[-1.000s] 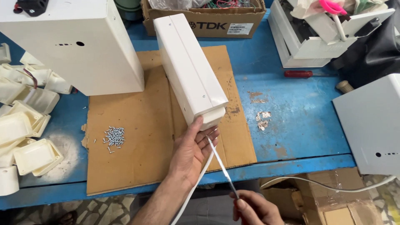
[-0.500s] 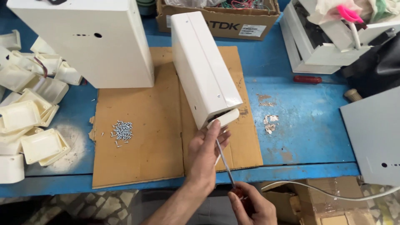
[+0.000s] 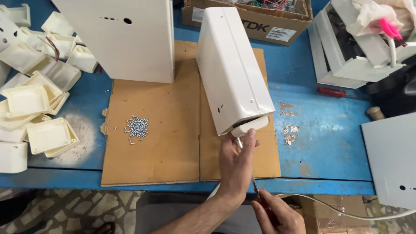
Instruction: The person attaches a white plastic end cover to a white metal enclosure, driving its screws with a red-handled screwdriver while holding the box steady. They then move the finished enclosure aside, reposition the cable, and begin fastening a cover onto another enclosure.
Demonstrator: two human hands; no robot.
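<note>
I see the white metal enclosure [image 3: 232, 69] lying on its side on the cardboard sheet [image 3: 164, 143], near end toward me, with a small cream plastic bracket [image 3: 250, 126] sitting at its lower open edge. My left hand [image 3: 236, 162] is up against that bracket, fingers pinching a screw or the driver tip at it; I cannot tell which, too small. My right hand [image 3: 277, 214] is clenched around the red handle of a screwdriver [image 3: 247, 167] whose thin shaft runs up past the left palm to the bracket. I judge the bracket is placed but not fastened yet, the driver only lined up. No screw head is visible in the bracket. A pile of loose screws [image 3: 136, 127] lies left of the enclosure on the cardboard. Farther left of the enclosure, a heap of cream plastic covers [image 3: 37, 108] sits on the blue bench. A second white cabinet [image 3: 125, 39] stands behind-left of the enclosure. A spare red-handled screwdriver [image 3: 331, 92] lies to its right, well apart, and a cardboard box [image 3: 255, 19] sits behind it.
</note>
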